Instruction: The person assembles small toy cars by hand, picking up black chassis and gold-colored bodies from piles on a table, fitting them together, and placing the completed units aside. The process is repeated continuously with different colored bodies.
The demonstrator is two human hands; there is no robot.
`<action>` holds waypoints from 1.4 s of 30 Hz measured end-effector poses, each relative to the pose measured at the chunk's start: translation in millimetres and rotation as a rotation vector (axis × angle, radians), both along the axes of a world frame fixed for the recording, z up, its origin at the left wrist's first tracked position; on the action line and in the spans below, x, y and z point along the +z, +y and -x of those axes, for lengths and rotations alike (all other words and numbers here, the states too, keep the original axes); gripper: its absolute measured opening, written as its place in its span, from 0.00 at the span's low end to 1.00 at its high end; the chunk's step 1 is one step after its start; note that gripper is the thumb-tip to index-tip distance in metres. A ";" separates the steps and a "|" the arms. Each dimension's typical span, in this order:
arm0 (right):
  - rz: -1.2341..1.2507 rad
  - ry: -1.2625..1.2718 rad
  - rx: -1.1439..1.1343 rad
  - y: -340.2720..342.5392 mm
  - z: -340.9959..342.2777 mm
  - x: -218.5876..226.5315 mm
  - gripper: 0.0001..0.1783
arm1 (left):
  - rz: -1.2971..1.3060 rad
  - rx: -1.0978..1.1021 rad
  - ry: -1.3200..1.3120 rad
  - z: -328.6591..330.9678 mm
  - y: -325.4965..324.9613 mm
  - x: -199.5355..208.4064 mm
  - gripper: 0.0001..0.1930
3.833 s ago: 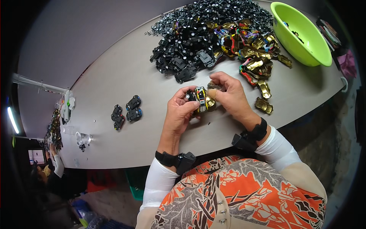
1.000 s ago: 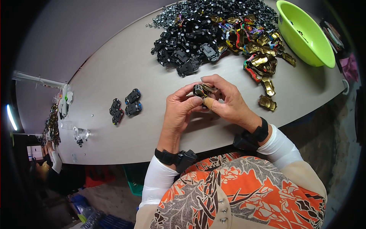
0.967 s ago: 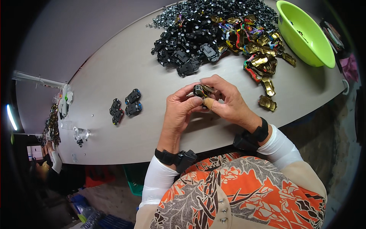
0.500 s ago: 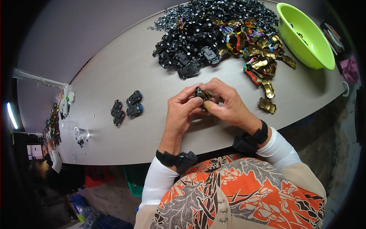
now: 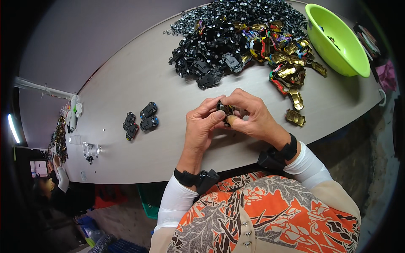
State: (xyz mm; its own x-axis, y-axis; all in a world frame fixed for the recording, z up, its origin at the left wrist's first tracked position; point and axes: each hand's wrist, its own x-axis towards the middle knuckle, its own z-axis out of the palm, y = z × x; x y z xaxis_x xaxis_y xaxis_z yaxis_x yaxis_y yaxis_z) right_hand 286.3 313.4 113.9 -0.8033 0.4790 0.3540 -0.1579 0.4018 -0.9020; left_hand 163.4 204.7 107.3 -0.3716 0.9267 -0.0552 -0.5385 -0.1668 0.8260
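Observation:
Between my hands, above the near part of the table, is a small toy car (image 5: 227, 109), dark with gold showing; the fingers cover much of it. My left hand (image 5: 202, 122) grips it from the left, thumb pressed on its side. From the right my right hand (image 5: 253, 114) pinches the same car with thumb and fingers. Off to the left, several black toy cars (image 5: 148, 123) lie close together, undersides up. Beyond my hands lies a heap of black car chassis (image 5: 209, 78). Gold car shells (image 5: 296, 101) trail down from the heap's right side, some with coloured parts.
A lime-green basin (image 5: 346, 55) stands at the far right with a few small pieces inside. Tiny metallic parts (image 5: 270, 12) are heaped at the back. A clear plastic cup (image 5: 90, 148) is at the table's left end, where another person's arm (image 5: 62, 179) reaches in.
The toy car has been tilted slightly between my fingers, and more gold shows. Both hands keep nearly the same place.

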 end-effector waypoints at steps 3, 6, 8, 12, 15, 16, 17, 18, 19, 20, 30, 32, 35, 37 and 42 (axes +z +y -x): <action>0.013 -0.008 -0.008 -1.7 0.1 1.7 0.17 | -0.003 0.028 0.044 -0.1 -0.3 -0.6 0.18; 0.003 -0.010 -0.019 -2.2 -0.5 2.8 0.17 | -0.015 0.056 0.116 -0.6 -0.8 -0.6 0.18; -0.016 0.005 -0.016 -1.9 0.0 1.9 0.17 | -0.028 0.070 0.130 -1.7 -1.3 -0.4 0.18; -0.062 0.021 -0.001 -0.7 0.5 -1.6 0.17 | -0.007 0.092 0.173 -2.9 -1.2 -2.4 0.18; -0.091 0.004 -0.009 0.1 -1.1 0.8 0.16 | 0.006 0.112 0.313 -5.1 -1.1 -1.9 0.18; -0.101 -0.003 -0.018 0.5 -2.1 1.0 0.16 | 0.000 0.120 0.406 -5.0 -0.7 -3.0 0.18; -0.108 0.016 -0.048 0.7 -1.7 -0.3 0.15 | -0.007 0.127 0.499 -5.2 -0.3 -3.7 0.18; -0.116 0.031 -0.082 0.8 -1.4 -2.9 0.15 | 0.007 0.131 0.552 -6.6 0.5 -4.1 0.18; -0.125 0.046 -0.115 0.6 -1.3 -4.5 0.15 | 0.021 0.135 0.604 -8.3 1.0 -4.1 0.17; -0.117 0.051 -0.134 0.3 -1.7 -5.0 0.15 | 0.035 0.139 0.656 -9.9 1.2 -4.5 0.17; 0.418 0.009 0.008 5.7 -8.3 5.7 0.07 | 0.043 0.000 0.100 0.0 -3.2 2.9 0.18; 0.476 0.037 0.098 13.6 -10.2 5.3 0.05 | 0.106 -0.051 0.124 7.1 -9.1 4.1 0.16; 0.583 -0.009 0.231 14.2 -12.3 6.7 0.05 | 0.123 -0.073 0.208 9.9 -11.1 -0.6 0.15; 0.572 -0.046 0.299 15.2 -12.5 5.9 0.05 | 0.111 -0.066 0.278 8.9 -10.8 -5.2 0.15; 0.501 -0.130 0.313 15.8 -11.9 4.7 0.05 | 0.141 -0.142 0.245 7.7 -11.6 0.2 0.14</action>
